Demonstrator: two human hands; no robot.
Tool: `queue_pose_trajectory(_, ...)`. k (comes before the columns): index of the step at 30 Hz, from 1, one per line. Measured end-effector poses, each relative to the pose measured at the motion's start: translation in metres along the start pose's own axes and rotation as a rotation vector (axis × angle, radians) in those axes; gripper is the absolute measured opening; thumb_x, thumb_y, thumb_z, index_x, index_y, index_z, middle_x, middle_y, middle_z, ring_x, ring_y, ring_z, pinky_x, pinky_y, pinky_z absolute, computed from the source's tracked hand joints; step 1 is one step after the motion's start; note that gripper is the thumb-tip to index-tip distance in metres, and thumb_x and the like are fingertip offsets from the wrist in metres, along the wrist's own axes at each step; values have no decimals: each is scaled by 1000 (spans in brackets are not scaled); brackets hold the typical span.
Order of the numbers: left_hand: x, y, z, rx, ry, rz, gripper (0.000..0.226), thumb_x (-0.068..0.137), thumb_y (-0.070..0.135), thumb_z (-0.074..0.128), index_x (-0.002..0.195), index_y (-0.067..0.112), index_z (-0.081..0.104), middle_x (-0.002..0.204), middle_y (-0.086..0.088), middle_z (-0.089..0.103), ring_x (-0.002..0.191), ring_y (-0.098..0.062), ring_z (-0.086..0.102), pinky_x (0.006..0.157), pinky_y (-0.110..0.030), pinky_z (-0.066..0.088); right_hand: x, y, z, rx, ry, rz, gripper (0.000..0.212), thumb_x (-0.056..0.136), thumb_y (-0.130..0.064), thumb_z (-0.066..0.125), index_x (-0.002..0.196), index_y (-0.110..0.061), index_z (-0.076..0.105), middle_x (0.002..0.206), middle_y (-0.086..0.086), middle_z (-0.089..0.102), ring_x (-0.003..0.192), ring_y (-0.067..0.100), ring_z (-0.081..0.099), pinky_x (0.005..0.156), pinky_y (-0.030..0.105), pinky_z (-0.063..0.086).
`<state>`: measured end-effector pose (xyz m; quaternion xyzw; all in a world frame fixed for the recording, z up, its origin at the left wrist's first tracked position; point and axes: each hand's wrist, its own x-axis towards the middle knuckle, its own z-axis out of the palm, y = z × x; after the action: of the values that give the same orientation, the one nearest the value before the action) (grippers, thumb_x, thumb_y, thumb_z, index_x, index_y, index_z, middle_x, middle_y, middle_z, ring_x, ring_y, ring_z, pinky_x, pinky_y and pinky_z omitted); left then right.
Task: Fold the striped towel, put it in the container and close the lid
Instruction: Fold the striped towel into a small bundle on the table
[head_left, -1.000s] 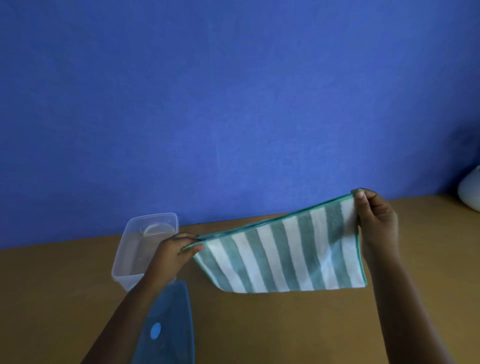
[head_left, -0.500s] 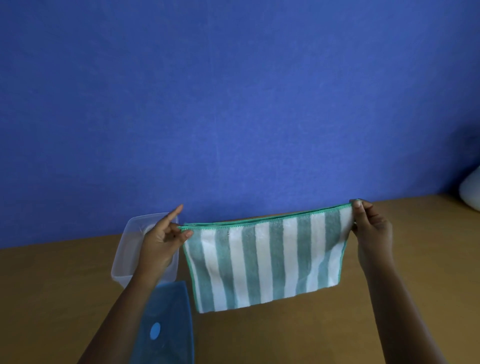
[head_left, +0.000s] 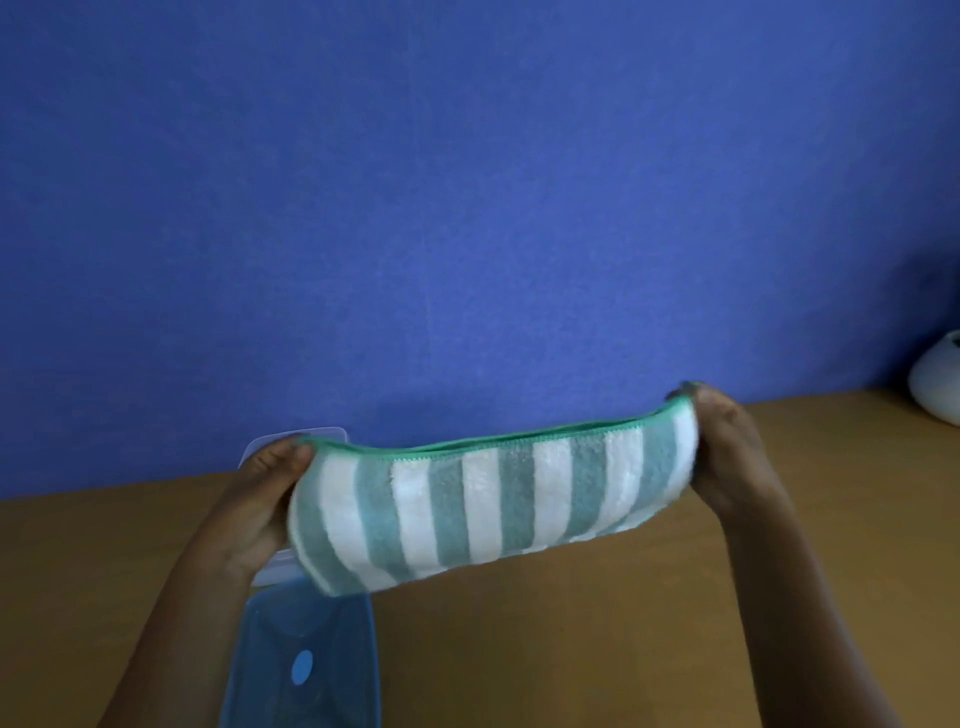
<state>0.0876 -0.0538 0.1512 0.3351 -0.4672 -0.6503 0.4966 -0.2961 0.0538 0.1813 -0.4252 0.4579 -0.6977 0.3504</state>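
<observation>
Hands, left (head_left: 254, 506) and right (head_left: 730, 457), pinch the ends of the folded teal-and-white striped towel (head_left: 483, 501), long axis left-right, over the clear plastic container (head_left: 270, 569); contents hidden.

Folded striped towel (head_left: 488, 499) aloft, lid (head_left: 306, 660) off

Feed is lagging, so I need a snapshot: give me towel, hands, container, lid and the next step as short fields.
towel: striped towel folded, held in the air over the table
left hand: grips towel's left end
right hand: grips towel's right end
container: clear, open, mostly hidden behind left hand
lid: blue, off, flat on the table near the container
next step: probably another fold, then into the container
</observation>
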Motion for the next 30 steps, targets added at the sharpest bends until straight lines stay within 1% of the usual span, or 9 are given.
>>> queue_pose_trajectory(3,18,-2,20,342,338,93,21,84,11,62,63,13,60,49,7,61,47,-2,51,47,-14,45,24,19,21,-645,276,34,21,85,-22,64,71,-7,65,64,5,58,59,16,53,62,30,44)
queue_pose_trajectory(7,18,-10,53,538,466,298,26,80,17,68,57,15,57,51,1,52,49,-7,45,55,-29,41,21,24,49,-702,492,-87,23,83,-27,67,67,-12,59,63,1,61,55,13,55,58,25,36)
queue_pose_trajectory(11,5,-17,92,582,498,388,15,80,20,68,65,18,63,61,4,61,58,-10,55,64,-30,46,0,25,83,-631,459,-131,21,82,-30,67,64,-23,58,58,-13,60,54,4,58,53,9,41)
queue_pose_trajectory(15,-9,-31,129,538,517,402,4,79,16,69,76,15,70,62,12,62,57,12,57,56,-2,41,-21,31,110,-547,366,-127,13,81,-25,68,70,-21,64,61,-12,65,57,-1,60,55,8,43)
queue_pose_trajectory(18,-14,-42,144,509,485,357,6,79,19,69,79,14,72,67,13,66,59,7,60,60,-9,45,-32,37,126,-487,261,-73,7,81,-21,68,76,-16,69,71,-4,71,66,8,66,66,26,51)
queue_pose_trajectory(21,-16,-47,148,472,450,303,6,79,19,68,81,16,73,71,9,71,62,3,63,64,-15,50,-40,41,136,-488,174,-50,13,80,-19,69,70,-28,67,65,-19,67,66,-4,62,64,13,47)
queue_pose_trajectory(23,-17,-46,148,477,440,312,5,80,19,67,81,20,72,70,13,69,61,6,63,59,-7,47,-42,42,138,-466,154,-33,19,78,-18,71,68,-33,65,61,-23,65,63,-7,61,60,6,44)
queue_pose_trajectory(26,-17,-42,144,572,442,367,8,82,19,65,85,18,72,71,11,68,63,6,62,59,0,42,-43,42,139,-436,147,-14,10,77,-19,72,74,-28,69,63,-18,66,61,-7,61,59,7,45)
queue_pose_trajectory(30,-17,-37,141,637,480,422,10,82,21,65,81,15,72,72,8,68,68,1,61,60,-6,41,-44,35,141,-417,174,-31,13,76,-19,72,70,-29,67,57,-23,64,60,-8,60,55,4,42)
